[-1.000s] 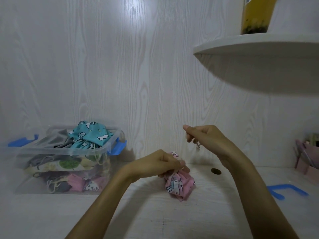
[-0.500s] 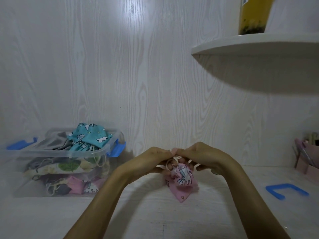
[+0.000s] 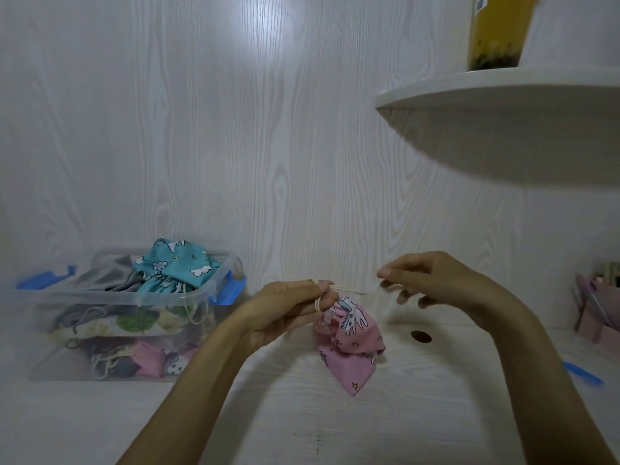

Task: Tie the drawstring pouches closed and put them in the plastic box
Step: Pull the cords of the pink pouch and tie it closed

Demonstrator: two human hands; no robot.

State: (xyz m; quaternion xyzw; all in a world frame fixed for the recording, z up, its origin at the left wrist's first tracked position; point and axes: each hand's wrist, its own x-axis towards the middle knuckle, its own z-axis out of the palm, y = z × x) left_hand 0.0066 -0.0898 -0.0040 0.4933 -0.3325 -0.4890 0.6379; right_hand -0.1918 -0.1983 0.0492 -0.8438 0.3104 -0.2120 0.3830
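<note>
A pink unicorn-print drawstring pouch [image 3: 354,344] hangs just above the white desk, its mouth gathered. My left hand [image 3: 288,310] pinches the gathered neck, with the cream cord looped around a finger. My right hand [image 3: 432,283] is a little to the right and pinches the other end of the cord [image 3: 352,290], which runs taut between the two hands. At the left stands the clear plastic box [image 3: 174,298] with blue latches, holding several pouches; a teal cloud-print pouch [image 3: 177,270] lies on top and rises above the rim.
A curved white shelf [image 3: 503,92] juts out at upper right with a yellow container [image 3: 496,31] on it. The desk has a round cable hole [image 3: 421,336]. A blue latch piece [image 3: 582,372] and a pink organizer [image 3: 600,313] sit at the right edge.
Half a second ago both hands met over the pouch's neck. Now my right hand has drawn away to the right, pulling the cord taut, and the pouch hangs lower from my left hand.
</note>
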